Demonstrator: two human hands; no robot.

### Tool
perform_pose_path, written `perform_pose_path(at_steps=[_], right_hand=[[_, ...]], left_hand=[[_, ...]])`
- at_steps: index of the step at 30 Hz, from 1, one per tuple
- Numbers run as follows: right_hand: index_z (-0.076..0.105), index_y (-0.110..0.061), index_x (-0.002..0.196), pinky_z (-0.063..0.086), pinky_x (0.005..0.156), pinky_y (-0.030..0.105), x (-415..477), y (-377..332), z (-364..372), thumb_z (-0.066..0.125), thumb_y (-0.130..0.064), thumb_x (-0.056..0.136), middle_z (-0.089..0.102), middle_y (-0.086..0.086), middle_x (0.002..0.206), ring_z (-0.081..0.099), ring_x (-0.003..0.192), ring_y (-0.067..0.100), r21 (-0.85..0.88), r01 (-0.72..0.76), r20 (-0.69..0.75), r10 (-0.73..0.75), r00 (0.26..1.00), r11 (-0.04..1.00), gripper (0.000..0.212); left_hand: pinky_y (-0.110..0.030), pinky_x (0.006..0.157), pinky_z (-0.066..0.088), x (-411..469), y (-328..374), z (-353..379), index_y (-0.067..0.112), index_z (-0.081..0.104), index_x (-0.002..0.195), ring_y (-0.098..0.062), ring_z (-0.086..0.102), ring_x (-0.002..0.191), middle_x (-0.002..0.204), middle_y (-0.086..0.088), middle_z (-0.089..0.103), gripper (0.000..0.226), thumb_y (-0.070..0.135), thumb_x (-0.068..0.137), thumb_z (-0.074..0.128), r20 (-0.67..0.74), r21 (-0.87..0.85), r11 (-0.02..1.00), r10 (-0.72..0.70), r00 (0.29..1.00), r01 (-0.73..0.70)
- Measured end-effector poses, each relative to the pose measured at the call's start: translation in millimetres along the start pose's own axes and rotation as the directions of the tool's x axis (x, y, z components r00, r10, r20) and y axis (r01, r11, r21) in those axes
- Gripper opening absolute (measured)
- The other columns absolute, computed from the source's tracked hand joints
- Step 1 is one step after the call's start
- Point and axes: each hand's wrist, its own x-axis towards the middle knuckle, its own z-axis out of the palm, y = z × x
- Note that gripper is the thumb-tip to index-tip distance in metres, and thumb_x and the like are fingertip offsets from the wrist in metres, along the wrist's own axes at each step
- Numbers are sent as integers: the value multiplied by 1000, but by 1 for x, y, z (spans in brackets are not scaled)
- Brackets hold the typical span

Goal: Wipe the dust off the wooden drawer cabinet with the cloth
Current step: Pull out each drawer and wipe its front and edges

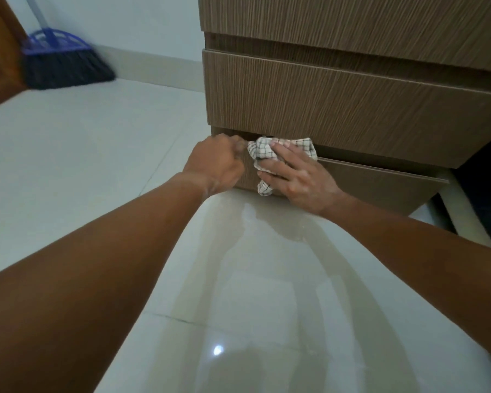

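the right hand presses the checked cloth with flat fingers against the top left corner of the bottom drawer of the wooden drawer cabinet, to rub dust off. just left of the cloth, the left hand seems to hook a curled grip over that drawer's upper lip, likely steadying it.

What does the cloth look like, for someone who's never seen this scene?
Find the wooden drawer cabinet and go to its bottom drawer, near the floor. At that drawer's left end, the right hand presses a crumpled cloth against the front. It is the only fabric there: white with a thin dark check.
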Motion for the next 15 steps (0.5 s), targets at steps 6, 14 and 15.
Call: perform_pose_path(at_steps=[6, 14, 15], right_hand=[[71, -17, 126, 33, 116, 45, 16, -30, 4, 58, -10, 84, 58, 3, 146, 49, 140, 26, -3, 275, 169, -270, 948, 962, 45], [49, -11, 147, -2, 126, 42, -11, -32, 1, 36, -10, 94, 31, 7, 164, 27, 152, 26, -71, 230, 291, -200, 936, 971, 54], [47, -12, 148, -2, 126, 42, -24, -29, -2, 35, -9, 95, 32, 6, 163, 26, 152, 26, -68, 188, 300, -160, 941, 980, 54]], left_hand=[[-37, 91, 47, -3, -3, -3, 28, 72, 120, -35, 62, 109, 119, -6, 72, 42, 19, 91, 43, -2, -72, 997, -25, 1000, 25], [-39, 95, 46, -15, -5, 2, 27, 67, 128, -35, 61, 113, 127, -6, 69, 41, 19, 94, 46, -46, -63, 997, -37, 998, 34], [-40, 93, 47, -17, -1, 4, 24, 66, 127, -36, 62, 110, 125, -8, 69, 39, 20, 94, 47, -58, -32, 999, -41, 997, 40]])
